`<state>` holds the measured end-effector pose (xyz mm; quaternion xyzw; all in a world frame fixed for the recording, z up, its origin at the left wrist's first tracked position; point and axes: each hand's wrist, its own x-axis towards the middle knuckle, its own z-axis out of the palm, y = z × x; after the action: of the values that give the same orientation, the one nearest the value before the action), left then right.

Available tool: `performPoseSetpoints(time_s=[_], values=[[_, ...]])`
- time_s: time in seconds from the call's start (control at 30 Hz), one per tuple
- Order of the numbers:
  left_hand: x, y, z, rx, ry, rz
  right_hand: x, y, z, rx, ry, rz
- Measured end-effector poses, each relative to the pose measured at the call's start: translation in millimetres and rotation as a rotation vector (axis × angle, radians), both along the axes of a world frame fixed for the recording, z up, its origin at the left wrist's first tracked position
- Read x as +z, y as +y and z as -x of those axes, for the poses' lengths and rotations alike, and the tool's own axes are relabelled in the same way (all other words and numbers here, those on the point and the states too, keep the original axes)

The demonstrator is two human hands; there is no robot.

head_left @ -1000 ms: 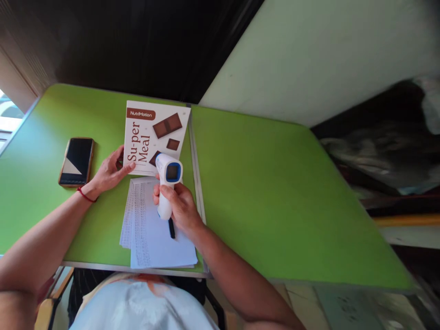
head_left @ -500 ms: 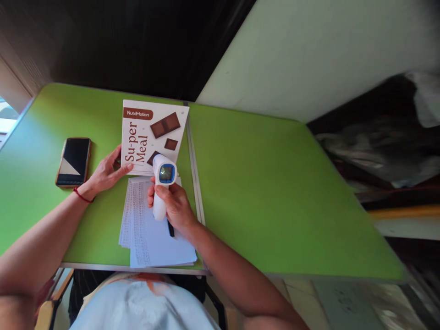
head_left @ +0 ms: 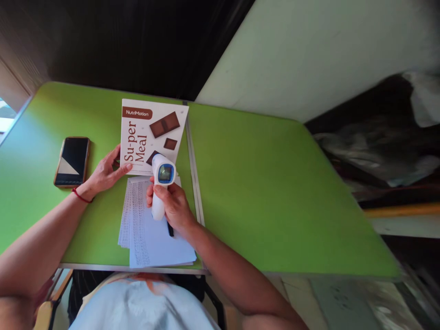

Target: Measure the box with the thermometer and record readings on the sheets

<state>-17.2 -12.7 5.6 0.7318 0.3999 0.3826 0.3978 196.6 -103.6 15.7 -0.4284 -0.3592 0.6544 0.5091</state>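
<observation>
Nearest you on the smooth green table point(head_left: 275, 197), thin white sheets point(head_left: 165, 247) lie in an uneven fan, small print running down their left side. A slim black pen point(head_left: 171, 230) shows beside your right hand point(head_left: 176, 207), whose fingers clamp around the rounded white handle of the thermometer point(head_left: 158, 206); its squarish screen is rimmed blue. Your left hand point(head_left: 106, 173) has thumb and fingers closed on the near left edge of the flat-faced, crisp-cornered box point(head_left: 156, 137), beyond the sheets. A round-cornered phone point(head_left: 73, 160) lies farther left.
</observation>
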Motion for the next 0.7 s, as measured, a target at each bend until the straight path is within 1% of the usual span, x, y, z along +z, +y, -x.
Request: performPoseSetpoints(time_s=[0.2, 0.37, 0.7], values=[[1.2, -0.4, -0.7, -0.011, 0.022, -0.008, 0.1, -0.5, -0.8, 0.007, -0.009, -0.015], [1.8, 0.1, 0.3, -0.015, 0.024, -0.022, 1.5, -0.1, 0.0, 0.003, -0.018, -0.001], [1.6, 0.3, 0.4, -0.018, -0.022, -0.03, 0.5, -1.1, -0.7, 0.013, -0.033, -0.02]])
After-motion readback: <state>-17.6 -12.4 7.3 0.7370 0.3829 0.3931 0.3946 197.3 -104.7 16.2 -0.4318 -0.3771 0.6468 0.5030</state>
